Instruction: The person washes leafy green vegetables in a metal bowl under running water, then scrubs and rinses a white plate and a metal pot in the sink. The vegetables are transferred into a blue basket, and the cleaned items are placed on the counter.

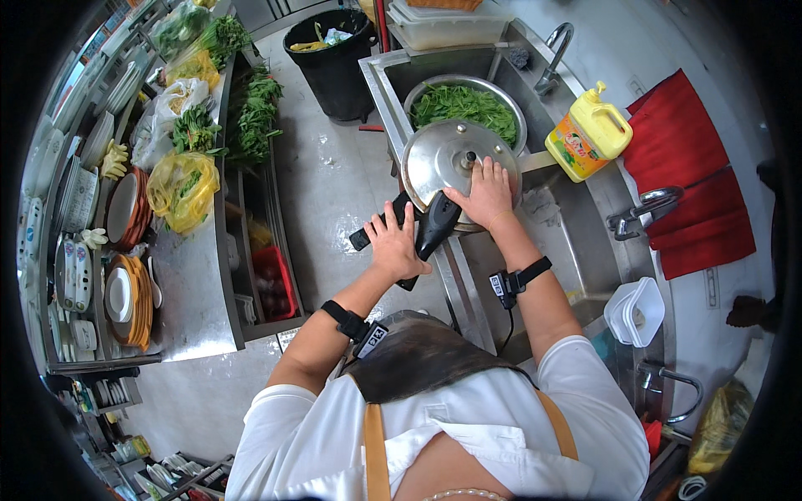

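A pressure cooker (438, 150) with a round metal lid and black handles stands at the near edge of the sink. My right hand (489, 194) lies spread on the lid, its fingers beside the black valve knob (468, 160) and its thumb near the long handle (438, 219). My left hand (395, 244) is spread with fingers apart, just left of the long handle; whether its palm touches the handle I cannot tell. Behind the cooker, partly covered by its lid, a metal basin holds leafy greens (463, 108) in the sink.
A yellow detergent jug (589, 134) stands on the sink's divider side, near curved faucets (554, 59) and a red cloth (689, 169). White plastic containers (636, 313) sit at right. A black bin (332, 75) is on the floor. The left counter (194, 275) bears plates and bagged vegetables.
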